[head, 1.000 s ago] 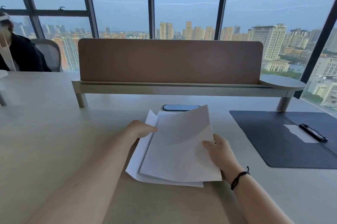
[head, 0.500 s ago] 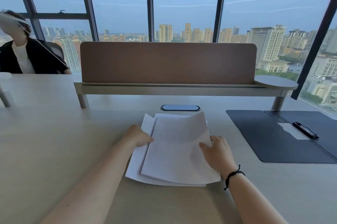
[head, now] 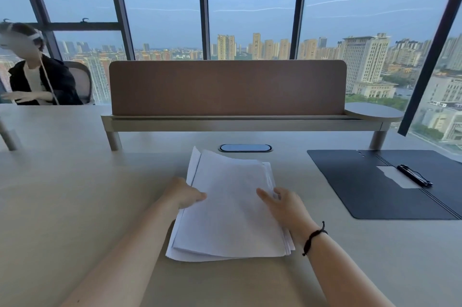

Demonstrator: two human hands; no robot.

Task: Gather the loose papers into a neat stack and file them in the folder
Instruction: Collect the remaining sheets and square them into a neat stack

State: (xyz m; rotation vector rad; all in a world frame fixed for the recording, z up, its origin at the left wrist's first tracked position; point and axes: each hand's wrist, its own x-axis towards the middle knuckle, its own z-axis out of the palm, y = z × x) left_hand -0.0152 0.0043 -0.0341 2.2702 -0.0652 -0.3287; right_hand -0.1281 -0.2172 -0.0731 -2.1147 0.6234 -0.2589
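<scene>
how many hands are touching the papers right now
2. The left hand presses on the left edge of the papers; the right hand rests on their right edge, fingers over the top sheet.

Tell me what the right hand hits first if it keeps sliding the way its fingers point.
The right hand points left across the papers; it would likely meet the left hand on the stack's opposite edge first.

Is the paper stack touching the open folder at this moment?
Apart. The head view shows bare desk between the paper stack and the open folder to its right; the right hand lies on the stack's right edge.
</scene>
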